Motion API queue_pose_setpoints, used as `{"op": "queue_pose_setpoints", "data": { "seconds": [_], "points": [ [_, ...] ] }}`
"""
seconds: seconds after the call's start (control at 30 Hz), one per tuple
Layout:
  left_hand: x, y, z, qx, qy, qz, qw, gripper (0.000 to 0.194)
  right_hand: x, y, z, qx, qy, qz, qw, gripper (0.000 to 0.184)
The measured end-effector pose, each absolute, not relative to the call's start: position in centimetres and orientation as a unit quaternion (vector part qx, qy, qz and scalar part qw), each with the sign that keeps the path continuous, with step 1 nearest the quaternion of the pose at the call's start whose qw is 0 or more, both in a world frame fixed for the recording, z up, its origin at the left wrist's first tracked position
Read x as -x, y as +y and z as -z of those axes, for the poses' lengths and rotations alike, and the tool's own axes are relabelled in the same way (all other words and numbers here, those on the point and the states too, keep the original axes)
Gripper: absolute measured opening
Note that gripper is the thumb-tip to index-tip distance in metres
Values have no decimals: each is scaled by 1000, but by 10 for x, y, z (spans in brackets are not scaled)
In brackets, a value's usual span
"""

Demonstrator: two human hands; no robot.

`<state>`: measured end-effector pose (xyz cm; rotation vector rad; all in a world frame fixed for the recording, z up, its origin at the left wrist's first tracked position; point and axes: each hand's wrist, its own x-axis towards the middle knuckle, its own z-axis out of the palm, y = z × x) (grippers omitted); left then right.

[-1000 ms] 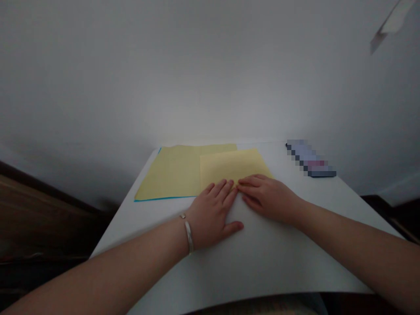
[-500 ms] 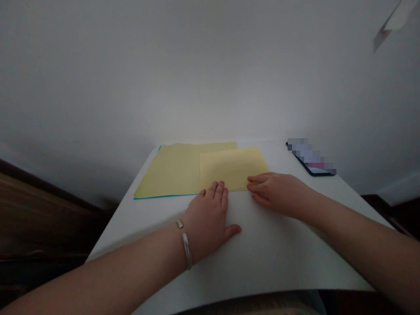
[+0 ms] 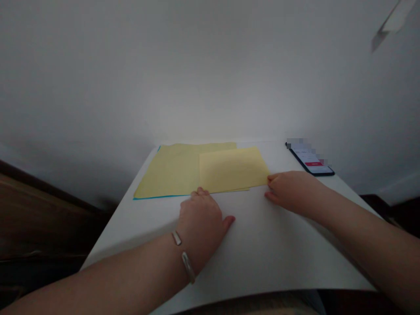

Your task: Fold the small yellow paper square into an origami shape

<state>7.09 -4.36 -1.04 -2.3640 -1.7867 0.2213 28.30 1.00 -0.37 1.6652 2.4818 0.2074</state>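
Observation:
A folded light yellow sheet of paper point(image 3: 231, 168) lies partly over a larger yellow sheet point(image 3: 173, 168), which has a blue edge showing beneath it. With its fingertips on the near edge of the folded paper, by the lower left corner, my left hand point(image 3: 201, 223) is open, thumb stretched out to the right. Its fingers are bent, and a silver bangle circles the wrist. My right hand point(image 3: 290, 190) pinches the near right corner of the folded paper. Along the near edge, a lower layer shows slightly below the top one.
The white table point(image 3: 256, 258) stands against a pale wall point(image 3: 210, 78). A phone point(image 3: 310, 157) with a lit screen lies at the back right. Brown wooden furniture point(image 3: 42, 214) is to the left of the table.
My right hand has moved right to the paper's corner and closed on it. My left hand has slid slightly left and nearer, its fingers now more bent.

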Motion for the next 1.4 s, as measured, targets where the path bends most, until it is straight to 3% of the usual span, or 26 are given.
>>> {"op": "queue_pose_setpoints", "data": {
  "seconds": [0.13, 0.3, 0.43, 0.67, 0.83, 0.93, 1.2, 1.4],
  "points": [
    [-72, -40, 2, 793, -600, -70, 76, 60, -276, 1, -2, -586, 795, -74, 135, 33],
    [-70, -31, -7, 821, -565, -51, 66, 49, -266, -15, 2, -573, 806, -149, 16, 32],
    [-69, -27, -6, 817, -569, -49, 73, 46, -258, -17, 9, -433, 894, -90, -71, 34],
    [-71, -29, -3, 822, -557, -35, 117, 49, -255, -10, 23, -393, 913, -30, -104, 46],
    [-71, -27, 12, 893, -431, 36, 126, 54, -256, -4, 24, -392, 912, -10, -119, 49],
    [-69, -23, 22, 906, -415, 50, 70, 65, -257, -1, 25, -387, 914, -3, -120, 48],
    [-67, -21, 21, 901, -429, 24, 59, 57, -260, -1, 20, -415, 906, -28, -84, 38],
    [-65, -23, 16, 865, -497, -17, 62, 49, -269, 0, 15, -464, 885, -42, -4, 35]
  ]
}}
